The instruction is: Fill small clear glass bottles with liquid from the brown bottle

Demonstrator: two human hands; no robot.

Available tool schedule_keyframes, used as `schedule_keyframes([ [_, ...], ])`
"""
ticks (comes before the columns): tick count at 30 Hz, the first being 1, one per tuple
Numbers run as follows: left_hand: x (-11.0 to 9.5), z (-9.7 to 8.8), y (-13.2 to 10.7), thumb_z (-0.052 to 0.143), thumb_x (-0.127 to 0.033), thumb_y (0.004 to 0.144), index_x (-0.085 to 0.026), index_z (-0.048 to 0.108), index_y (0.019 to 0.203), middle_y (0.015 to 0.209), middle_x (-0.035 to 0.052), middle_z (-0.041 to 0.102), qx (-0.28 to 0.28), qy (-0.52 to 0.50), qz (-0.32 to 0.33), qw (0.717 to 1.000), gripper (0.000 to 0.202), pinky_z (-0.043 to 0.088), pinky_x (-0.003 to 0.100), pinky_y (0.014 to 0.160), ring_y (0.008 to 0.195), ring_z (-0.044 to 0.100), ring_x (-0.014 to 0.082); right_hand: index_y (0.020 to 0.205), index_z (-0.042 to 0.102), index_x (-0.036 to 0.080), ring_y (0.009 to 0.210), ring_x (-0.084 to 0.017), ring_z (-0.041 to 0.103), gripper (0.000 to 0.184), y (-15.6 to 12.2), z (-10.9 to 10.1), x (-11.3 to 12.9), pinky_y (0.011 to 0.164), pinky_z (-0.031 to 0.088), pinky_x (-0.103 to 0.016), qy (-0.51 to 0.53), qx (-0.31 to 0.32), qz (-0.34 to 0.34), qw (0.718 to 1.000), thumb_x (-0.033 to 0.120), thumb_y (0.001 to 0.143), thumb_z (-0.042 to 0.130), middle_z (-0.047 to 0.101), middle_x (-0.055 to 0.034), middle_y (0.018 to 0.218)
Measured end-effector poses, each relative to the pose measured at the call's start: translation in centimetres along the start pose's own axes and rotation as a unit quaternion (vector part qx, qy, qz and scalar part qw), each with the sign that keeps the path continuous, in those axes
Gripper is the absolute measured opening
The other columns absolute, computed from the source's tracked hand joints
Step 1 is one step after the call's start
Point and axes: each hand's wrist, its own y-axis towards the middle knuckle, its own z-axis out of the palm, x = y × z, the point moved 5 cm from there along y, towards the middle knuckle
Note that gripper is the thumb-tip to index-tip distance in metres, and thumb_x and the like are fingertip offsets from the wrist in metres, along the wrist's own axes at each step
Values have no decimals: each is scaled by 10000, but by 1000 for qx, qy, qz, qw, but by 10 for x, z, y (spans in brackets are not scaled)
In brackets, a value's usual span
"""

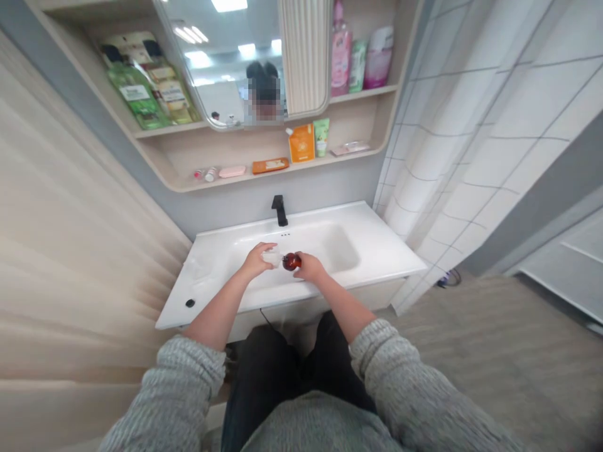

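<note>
Over the front of the white sink [346, 242], my left hand [257, 260] is closed around a small clear cup [271, 256]. My right hand [311, 268] grips a brown bottle [291, 262], tilted with its open neck toward the cup. Neck and cup rim are very close; I cannot tell whether they touch or whether liquid is flowing. A round black cap [190, 303] lies on the counter's left front part.
A black faucet [279, 210] stands behind the basin. Above hangs a mirror cabinet [179, 182] with toiletries, including an orange pouch [301, 143] and a pink soap dish [232, 171]. Curtains [70, 220] flank the left side; a checked curtain [471, 157] hangs right.
</note>
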Motion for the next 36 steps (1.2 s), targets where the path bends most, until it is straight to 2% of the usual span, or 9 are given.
schedule_keyframes([
  [9,-10,-3,7,891,-34,547,-275,828,1360,1249,41,727,15,43,19,999,850,607,469,1108,1204,740,301,1404,700,222,1088,-314,790,713,-1,-1,0,912,562,-345,7,-3,4,1000,270,733,936,845,-100,1246],
  [22,-19,-3,13,889,-54,578,-275,827,1371,1259,49,732,35,75,14,997,825,632,441,1050,1216,745,306,1388,699,213,1078,-312,791,702,-2,-3,1,890,554,-340,13,-9,14,1000,283,735,949,843,-103,1238],
  [30,-29,-3,24,900,-67,580,-263,823,1390,1264,47,742,50,112,39,992,837,613,437,1106,1193,748,290,1374,703,229,1097,-309,792,694,-2,-5,-1,913,567,-344,23,-24,26,999,284,736,970,841,-94,1240],
  [36,-32,-4,25,894,-68,583,-261,821,1396,1268,57,741,57,115,36,991,839,623,432,1077,1203,738,300,1373,705,233,1092,-307,794,685,-3,-6,0,920,570,-345,26,-32,24,999,283,741,966,843,-91,1241],
])
